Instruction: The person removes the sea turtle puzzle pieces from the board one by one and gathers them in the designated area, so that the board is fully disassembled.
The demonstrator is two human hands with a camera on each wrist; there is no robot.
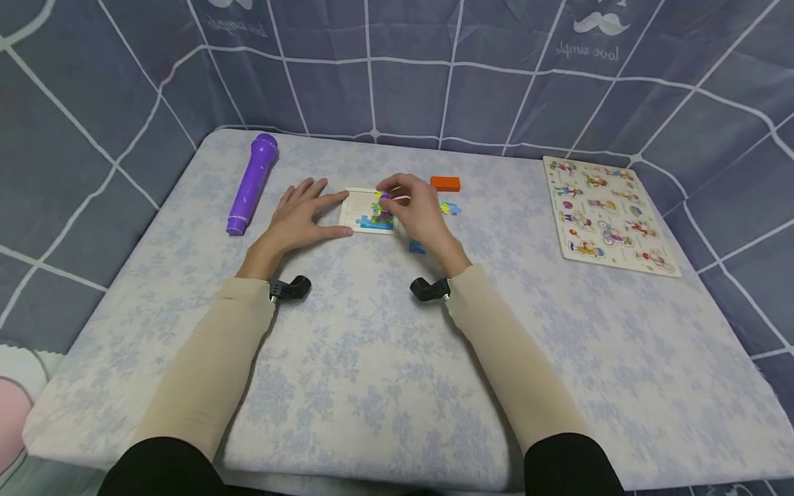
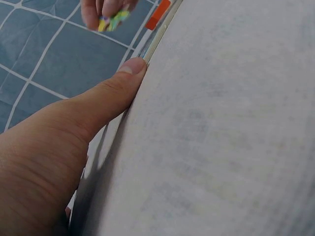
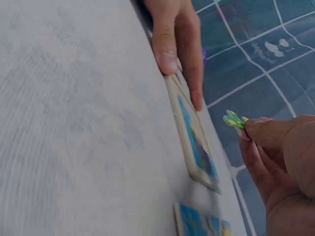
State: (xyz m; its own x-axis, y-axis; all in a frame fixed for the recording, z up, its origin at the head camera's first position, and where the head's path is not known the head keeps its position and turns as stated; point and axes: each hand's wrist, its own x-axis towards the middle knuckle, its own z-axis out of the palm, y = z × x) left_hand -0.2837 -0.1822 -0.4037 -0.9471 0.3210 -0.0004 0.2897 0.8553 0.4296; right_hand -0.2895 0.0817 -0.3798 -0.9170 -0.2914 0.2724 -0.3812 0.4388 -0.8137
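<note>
A small puzzle tray (image 1: 358, 204) with a pale rim lies on the table, with blue and coloured pieces along its lower and right parts. My left hand (image 1: 300, 219) rests at its left side, thumb and forefinger spread and touching the rim. Above the tray's right part, my right hand (image 1: 418, 210) pinches a green, yellow and purple piece between thumb and fingers. In the right wrist view that piece (image 3: 235, 121) is held clear of the tray (image 3: 186, 142). A blue piece (image 1: 417, 246) and a yellow-blue piece (image 1: 450, 208) lie right of the tray.
An orange block (image 1: 445, 184) lies behind the loose pieces. A purple microphone-shaped object (image 1: 252, 184) is at the back left. At the right lies a large picture board (image 1: 611, 215) with figures. Grid-patterned cloth (image 1: 409, 96) hangs behind the table.
</note>
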